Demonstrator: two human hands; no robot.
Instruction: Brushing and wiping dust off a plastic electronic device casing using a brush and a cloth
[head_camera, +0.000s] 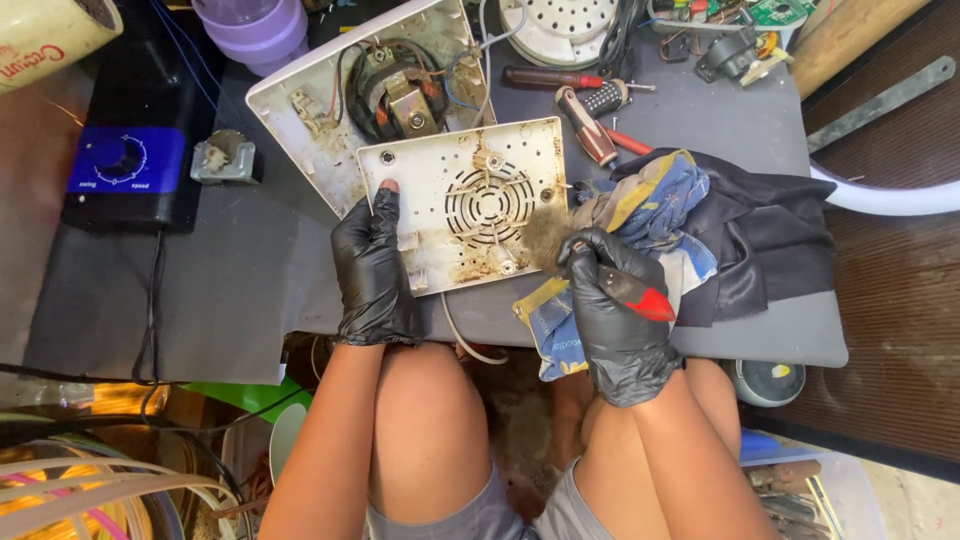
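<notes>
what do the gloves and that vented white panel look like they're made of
Gloves on the left hand and right hand: thin black nitrile or latex by the look, tight with a soft sheen. Vented panel: probably moulded white plastic, matte, stained brown, with a moulded round grille.

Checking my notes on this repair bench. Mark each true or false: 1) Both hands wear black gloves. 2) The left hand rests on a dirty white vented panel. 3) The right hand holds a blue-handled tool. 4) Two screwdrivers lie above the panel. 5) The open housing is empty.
1) True: left hand and right hand are gloved in black.
2) True: it lies on the vented panel.
3) False: the tool has a red handle.
4) True: the screwdrivers lie there.
5) False: the open housing shows a motor.
</notes>
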